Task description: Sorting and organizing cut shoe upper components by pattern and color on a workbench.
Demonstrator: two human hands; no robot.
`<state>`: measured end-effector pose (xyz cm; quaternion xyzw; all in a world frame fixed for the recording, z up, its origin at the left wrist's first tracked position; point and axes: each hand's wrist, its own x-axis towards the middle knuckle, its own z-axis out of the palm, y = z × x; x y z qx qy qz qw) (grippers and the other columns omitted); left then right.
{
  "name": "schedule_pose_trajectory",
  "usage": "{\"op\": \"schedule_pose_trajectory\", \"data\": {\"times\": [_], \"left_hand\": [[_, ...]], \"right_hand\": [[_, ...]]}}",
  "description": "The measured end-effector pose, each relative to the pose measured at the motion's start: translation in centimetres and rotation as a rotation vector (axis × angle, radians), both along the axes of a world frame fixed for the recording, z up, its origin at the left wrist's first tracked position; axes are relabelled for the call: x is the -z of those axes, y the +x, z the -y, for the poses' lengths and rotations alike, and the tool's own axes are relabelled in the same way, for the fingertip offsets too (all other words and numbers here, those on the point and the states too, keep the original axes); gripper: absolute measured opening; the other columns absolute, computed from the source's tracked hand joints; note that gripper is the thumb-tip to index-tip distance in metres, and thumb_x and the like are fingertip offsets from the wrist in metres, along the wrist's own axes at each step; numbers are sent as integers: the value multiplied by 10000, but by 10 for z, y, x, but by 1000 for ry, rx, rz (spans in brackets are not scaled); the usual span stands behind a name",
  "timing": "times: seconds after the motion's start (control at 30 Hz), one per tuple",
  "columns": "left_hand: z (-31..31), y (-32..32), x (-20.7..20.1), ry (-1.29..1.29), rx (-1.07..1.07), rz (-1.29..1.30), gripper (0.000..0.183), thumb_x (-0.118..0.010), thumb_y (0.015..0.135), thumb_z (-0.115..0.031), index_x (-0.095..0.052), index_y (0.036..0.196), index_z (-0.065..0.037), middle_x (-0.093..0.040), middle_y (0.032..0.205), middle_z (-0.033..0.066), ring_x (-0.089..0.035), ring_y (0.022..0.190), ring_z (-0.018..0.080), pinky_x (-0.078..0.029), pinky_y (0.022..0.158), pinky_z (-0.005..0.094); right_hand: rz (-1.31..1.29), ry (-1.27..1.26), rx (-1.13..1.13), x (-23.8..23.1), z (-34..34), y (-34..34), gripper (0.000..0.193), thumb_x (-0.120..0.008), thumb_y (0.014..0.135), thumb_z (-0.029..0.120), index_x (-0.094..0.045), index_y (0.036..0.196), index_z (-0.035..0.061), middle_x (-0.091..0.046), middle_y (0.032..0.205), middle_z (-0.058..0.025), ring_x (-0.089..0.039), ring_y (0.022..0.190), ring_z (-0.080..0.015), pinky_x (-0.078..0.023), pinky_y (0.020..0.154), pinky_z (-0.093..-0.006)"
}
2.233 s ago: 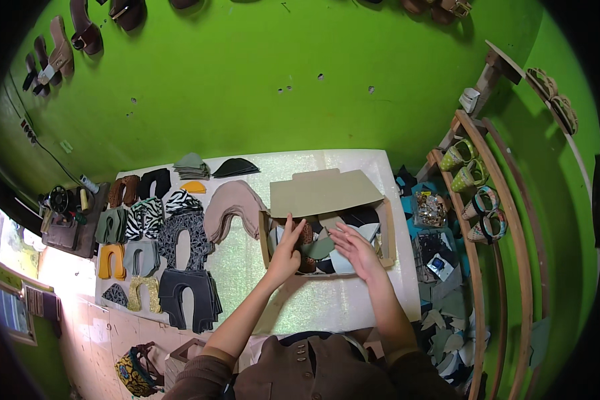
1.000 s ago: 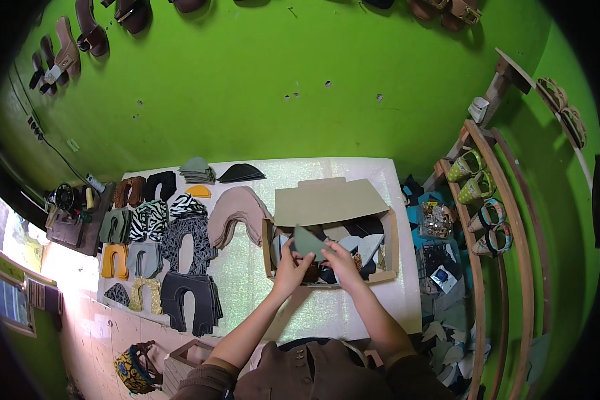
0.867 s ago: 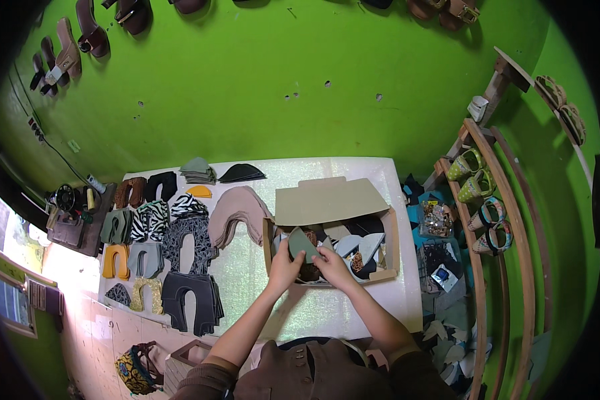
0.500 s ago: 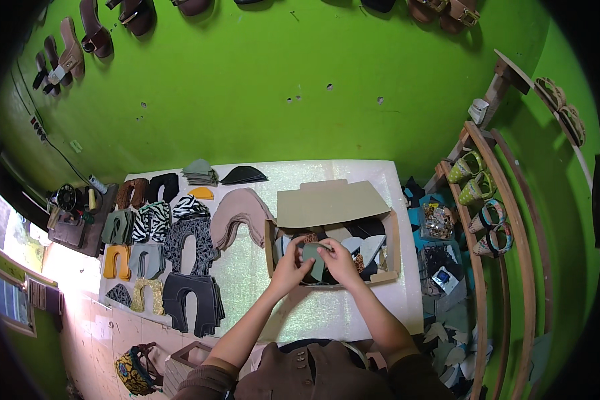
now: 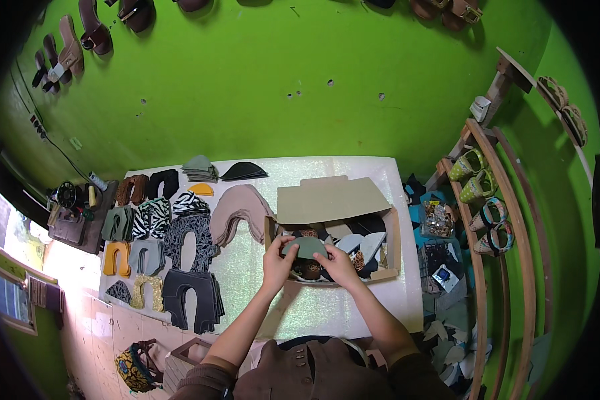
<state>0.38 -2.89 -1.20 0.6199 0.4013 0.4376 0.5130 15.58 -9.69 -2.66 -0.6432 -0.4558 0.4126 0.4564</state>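
Observation:
Between my two hands I hold a grey-green half-moon cut piece (image 5: pixel 307 249), spread flat above an open cardboard box (image 5: pixel 388 270). My left hand (image 5: pixel 277 261) pinches its left end, and my right hand (image 5: pixel 339 265) grips its right end. Inside the box lie mixed cut pieces, among them pale grey curved ones (image 5: pixel 373 245), leopard-print ones and dark ones, partly hidden by my hands. Left of the box is a stack of dusty-pink U-shaped pieces (image 5: pixel 241 207).
Stacks of U-shaped pieces, zebra-print (image 5: pixel 151 220), dark grey (image 5: pixel 192 297) and yellow (image 5: pixel 117 259), cover the left of the white table (image 5: pixel 247 313). A sewing machine (image 5: pixel 67 197) stands far left. At right are a wooden rack (image 5: pixel 507 267) with sandals and a scrap heap (image 5: pixel 450 347).
The grey-green piece, folded between my fingers before, is now opened out flat. My hands have moved slightly apart, the left one toward the left.

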Motion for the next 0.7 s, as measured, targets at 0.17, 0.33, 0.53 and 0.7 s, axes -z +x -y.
{"op": "schedule_pose_trajectory", "data": {"times": [0.17, 0.33, 0.53, 0.7], "left_hand": [[9, -4, -2, -165, 77, 3, 174, -595, 824, -72, -545, 964, 19, -604, 792, 54, -581, 671, 84, -461, 604, 204], [-2, -20, 3, -138, -102, 73, 136, -573, 843, -81, -539, 932, 15, -599, 751, 43, -582, 668, 77, -454, 603, 199], [-18, -32, 1, -154, -141, 172, 113, -524, 868, -82, -470, 923, 2, -583, 792, 61, -578, 692, 103, -471, 641, 216], [-16, -28, 1, -213, -91, 273, 122, -480, 886, -65, -437, 976, 6, -574, 859, 83, -601, 750, 139, -493, 688, 242]], "right_hand": [[-203, 62, 20, -5, 2, 1, 195, -588, 844, 165, -583, 945, -1, -557, 793, 21, -468, 707, -42, -387, 626, -189], [-160, 75, 58, -9, 0, 21, 170, -579, 847, 151, -603, 940, 11, -554, 759, 29, -447, 671, -32, -374, 607, -168], [273, 60, -42, -10, -10, 39, 183, -566, 825, 153, -607, 946, 23, -608, 796, -78, -576, 732, -153, -452, 661, -267], [820, 6, -185, -10, -14, 35, 269, -597, 764, 227, -591, 970, 54, -568, 905, -122, -551, 883, -272, -443, 759, -369]]}}
